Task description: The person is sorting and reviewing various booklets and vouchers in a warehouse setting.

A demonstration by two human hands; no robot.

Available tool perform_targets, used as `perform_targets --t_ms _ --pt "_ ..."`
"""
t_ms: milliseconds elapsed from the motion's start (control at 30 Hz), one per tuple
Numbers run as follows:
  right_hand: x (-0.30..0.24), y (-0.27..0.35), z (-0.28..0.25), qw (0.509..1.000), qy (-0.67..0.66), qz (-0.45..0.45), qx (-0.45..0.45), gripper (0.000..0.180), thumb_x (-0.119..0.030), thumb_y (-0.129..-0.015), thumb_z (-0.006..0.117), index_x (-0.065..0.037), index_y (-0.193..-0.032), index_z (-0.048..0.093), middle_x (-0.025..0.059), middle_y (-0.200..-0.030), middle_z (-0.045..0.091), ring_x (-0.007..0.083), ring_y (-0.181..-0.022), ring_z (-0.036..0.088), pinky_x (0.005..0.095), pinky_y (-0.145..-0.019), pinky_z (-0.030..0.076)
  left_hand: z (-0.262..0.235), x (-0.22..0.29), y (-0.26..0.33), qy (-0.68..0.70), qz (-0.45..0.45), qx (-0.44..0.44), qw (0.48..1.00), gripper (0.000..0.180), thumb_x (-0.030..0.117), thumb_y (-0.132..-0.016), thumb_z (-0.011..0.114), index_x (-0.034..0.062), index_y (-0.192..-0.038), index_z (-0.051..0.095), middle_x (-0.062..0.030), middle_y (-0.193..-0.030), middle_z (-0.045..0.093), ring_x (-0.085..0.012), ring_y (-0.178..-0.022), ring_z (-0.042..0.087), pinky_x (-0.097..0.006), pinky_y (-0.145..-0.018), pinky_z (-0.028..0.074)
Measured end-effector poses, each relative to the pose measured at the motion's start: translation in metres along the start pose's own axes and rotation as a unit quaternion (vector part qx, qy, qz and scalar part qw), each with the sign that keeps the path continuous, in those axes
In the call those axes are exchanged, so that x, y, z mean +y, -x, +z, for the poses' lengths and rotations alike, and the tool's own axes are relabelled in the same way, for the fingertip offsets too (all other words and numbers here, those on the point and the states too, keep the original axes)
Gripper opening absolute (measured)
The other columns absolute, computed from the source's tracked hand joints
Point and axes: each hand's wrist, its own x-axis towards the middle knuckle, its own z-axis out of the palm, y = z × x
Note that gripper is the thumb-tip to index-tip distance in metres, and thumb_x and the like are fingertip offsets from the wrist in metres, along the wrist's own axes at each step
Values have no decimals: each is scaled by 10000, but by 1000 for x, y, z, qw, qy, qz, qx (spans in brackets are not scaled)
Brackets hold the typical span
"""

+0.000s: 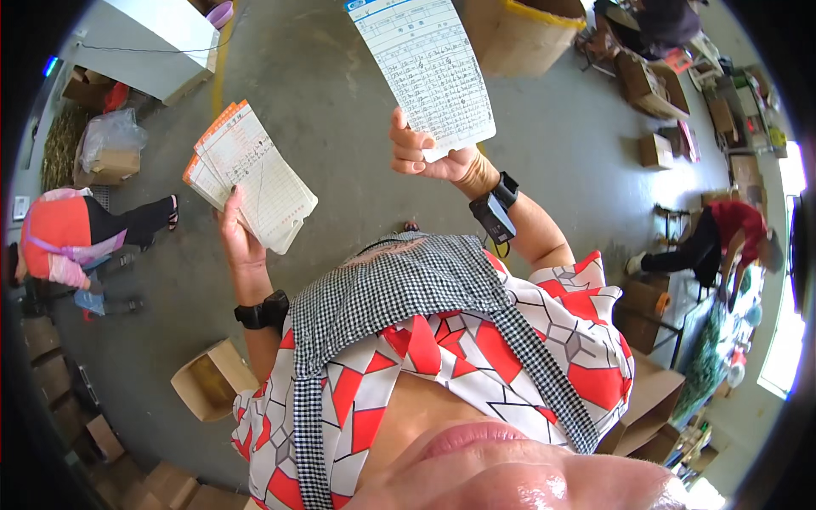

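Observation:
My left hand [241,231] grips a fanned bunch of cards [265,183] by its lower edge. The cards are cream with orange-red upper ends, and the front one carries printed lines and handwriting. Raised farther out to the right, my right hand [429,155] pinches the bottom of a tall white card [429,72] with a blue top band. Rows of handwriting fill most of that card, and its top end runs out of the picture. The two hands are apart, and neither card touches the other bunch.
An open cardboard box [212,380] stands beside my left arm. A large tan bin [520,38] is ahead. One person [64,234] bends over at the left; another [735,234] leans over a table at the right. Stacked cartons [55,378] line the left side.

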Motion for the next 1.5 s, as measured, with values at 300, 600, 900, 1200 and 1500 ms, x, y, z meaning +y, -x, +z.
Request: perform_targets --t_ms 300,600,900,1200,1500 --pt "-34 8 6 999 10 26 -34 525 -489 -863 429 -7 -1035 545 -33 -599 414 91 -507 330 254 -544 316 42 0 -1 -7 2 -7 1000 466 120 -856 515 -32 -1269 362 -122 -1228 472 -212 -1110 480 -344 -938 391" --pt "-68 68 0 981 171 -21 87 503 -394 -786 618 -1 -1087 531 -30 -657 440 92 -570 372 245 -562 337 97 -32 9 21 -22 -9 999 464 114 -847 524 -37 -1259 376 -112 -1202 498 -215 -1110 480 -351 -947 377" --pt "-66 37 4 879 335 -143 309 278 -103 -874 513 14 -1125 530 -38 -662 464 42 -542 369 183 -489 314 116 26 -18 -68 8 -137 988 339 87 -828 548 -58 -1130 499 -121 -1033 594 -198 -899 598 -314 -763 492" --pt "17 -101 -22 711 553 -141 411 204 -96 -906 488 -42 -1074 591 -54 -732 558 6 -598 459 147 -530 365 -12 95 -75 -61 27 -154 986 302 48 -822 555 -46 -1107 526 -125 -1053 598 -183 -926 593 -301 -785 493" --pt "5 -151 3 605 752 -51 256 201 -44 -868 459 -9 -1010 596 33 -746 527 109 -633 470 252 -587 403 5 118 -93 -62 19 -146 987 293 63 -837 559 -41 -1109 531 -117 -1068 599 -183 -914 600 -299 -785 491"
